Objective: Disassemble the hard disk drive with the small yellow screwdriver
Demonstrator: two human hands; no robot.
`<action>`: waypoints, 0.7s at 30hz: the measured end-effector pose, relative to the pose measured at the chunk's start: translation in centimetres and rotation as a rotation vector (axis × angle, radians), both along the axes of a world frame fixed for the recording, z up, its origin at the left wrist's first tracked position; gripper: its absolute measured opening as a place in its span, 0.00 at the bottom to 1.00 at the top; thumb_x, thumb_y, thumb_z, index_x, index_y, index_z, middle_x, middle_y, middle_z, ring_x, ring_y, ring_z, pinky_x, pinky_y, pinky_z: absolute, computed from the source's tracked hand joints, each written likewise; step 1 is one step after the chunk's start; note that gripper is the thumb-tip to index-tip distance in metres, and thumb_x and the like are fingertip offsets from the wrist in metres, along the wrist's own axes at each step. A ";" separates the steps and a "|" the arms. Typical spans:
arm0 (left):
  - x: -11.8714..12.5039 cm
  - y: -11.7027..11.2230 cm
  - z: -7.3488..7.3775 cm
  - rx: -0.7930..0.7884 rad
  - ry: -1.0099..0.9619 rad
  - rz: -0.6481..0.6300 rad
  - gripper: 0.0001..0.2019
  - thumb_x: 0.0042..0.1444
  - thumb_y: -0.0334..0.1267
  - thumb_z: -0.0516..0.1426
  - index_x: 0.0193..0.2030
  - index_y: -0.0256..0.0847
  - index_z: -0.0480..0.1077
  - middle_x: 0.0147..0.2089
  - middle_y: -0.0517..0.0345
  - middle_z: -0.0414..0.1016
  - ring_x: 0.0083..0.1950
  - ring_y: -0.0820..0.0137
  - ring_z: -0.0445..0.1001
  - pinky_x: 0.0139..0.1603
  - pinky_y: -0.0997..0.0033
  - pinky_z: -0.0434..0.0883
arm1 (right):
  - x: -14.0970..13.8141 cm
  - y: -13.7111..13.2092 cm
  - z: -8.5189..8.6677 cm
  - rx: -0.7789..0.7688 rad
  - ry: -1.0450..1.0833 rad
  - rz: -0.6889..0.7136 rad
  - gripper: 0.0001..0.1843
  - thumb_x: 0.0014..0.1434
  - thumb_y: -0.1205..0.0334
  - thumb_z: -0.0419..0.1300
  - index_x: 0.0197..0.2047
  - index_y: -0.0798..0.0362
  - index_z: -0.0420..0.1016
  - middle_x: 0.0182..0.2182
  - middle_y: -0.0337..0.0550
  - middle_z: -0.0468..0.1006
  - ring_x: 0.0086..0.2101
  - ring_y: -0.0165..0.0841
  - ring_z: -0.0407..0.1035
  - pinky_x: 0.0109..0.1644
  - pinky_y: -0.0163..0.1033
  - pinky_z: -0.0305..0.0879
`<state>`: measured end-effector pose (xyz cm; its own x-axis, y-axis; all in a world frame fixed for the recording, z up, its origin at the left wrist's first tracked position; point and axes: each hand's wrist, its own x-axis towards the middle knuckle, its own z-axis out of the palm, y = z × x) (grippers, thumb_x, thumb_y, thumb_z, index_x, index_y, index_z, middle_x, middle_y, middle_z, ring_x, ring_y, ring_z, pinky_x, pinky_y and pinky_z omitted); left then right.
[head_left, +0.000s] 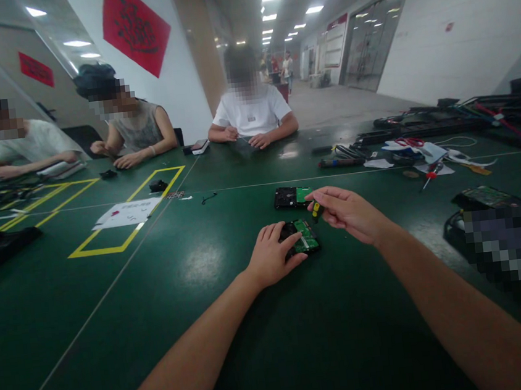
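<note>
The left hand (271, 254) grips a hard drive (306, 238), circuit board up, on the green table (207, 312), seemingly to stop it sliding. The right hand (349, 213) pinches a small screwdriver (316, 209) just above its far corner. A second drive (291, 197) lies just beyond, near a seated person (252, 112) opposite.

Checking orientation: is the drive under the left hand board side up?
Board side up: the drive shows its green circuit board beside the left hand.

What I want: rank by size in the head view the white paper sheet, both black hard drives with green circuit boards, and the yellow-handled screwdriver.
1. White paper sheet.
2. Near hard drive and far hard drive: alike, unranked; left hand partly covers the near one.
3. Yellow-handled screwdriver, mostly hidden in right hand.
</note>
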<state>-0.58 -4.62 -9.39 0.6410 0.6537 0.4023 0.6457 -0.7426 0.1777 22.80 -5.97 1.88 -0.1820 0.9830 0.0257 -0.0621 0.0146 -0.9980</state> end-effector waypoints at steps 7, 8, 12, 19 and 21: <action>-0.1 0.1 0.0 -0.004 0.013 -0.003 0.29 0.68 0.62 0.53 0.69 0.52 0.70 0.72 0.42 0.60 0.71 0.47 0.61 0.70 0.40 0.60 | -0.1 0.0 -0.3 0.015 -0.032 -0.023 0.18 0.62 0.44 0.68 0.40 0.52 0.78 0.42 0.46 0.82 0.24 0.24 0.64 0.22 0.32 0.55; -0.1 0.1 -0.1 -0.004 0.013 -0.005 0.29 0.68 0.62 0.53 0.69 0.52 0.70 0.72 0.42 0.60 0.71 0.47 0.61 0.70 0.40 0.60 | -0.1 0.0 -0.3 0.003 -0.021 -0.014 0.18 0.62 0.44 0.68 0.40 0.52 0.77 0.43 0.47 0.82 0.24 0.25 0.65 0.23 0.33 0.57; -0.1 0.1 -0.1 -0.004 0.007 -0.013 0.29 0.68 0.62 0.53 0.69 0.52 0.70 0.72 0.42 0.60 0.71 0.47 0.61 0.70 0.40 0.60 | 0.1 -0.1 0.1 -0.041 0.030 0.045 0.16 0.65 0.47 0.65 0.42 0.51 0.78 0.42 0.46 0.81 0.26 0.28 0.68 0.25 0.35 0.61; -0.1 0.0 0.1 -0.019 -0.010 -0.003 0.28 0.68 0.62 0.54 0.68 0.53 0.71 0.72 0.45 0.61 0.71 0.47 0.61 0.70 0.39 0.61 | 0.3 -0.5 1.0 -0.012 -0.086 0.062 0.16 0.63 0.48 0.66 0.44 0.52 0.83 0.42 0.47 0.81 0.26 0.27 0.61 0.24 0.36 0.53; -0.1 0.0 0.2 -0.021 -0.007 0.001 0.28 0.68 0.62 0.54 0.68 0.53 0.71 0.73 0.45 0.60 0.71 0.47 0.61 0.70 0.40 0.61 | 0.3 -0.3 0.9 0.031 -0.104 0.000 0.16 0.61 0.47 0.68 0.41 0.52 0.83 0.40 0.46 0.81 0.26 0.27 0.60 0.25 0.36 0.53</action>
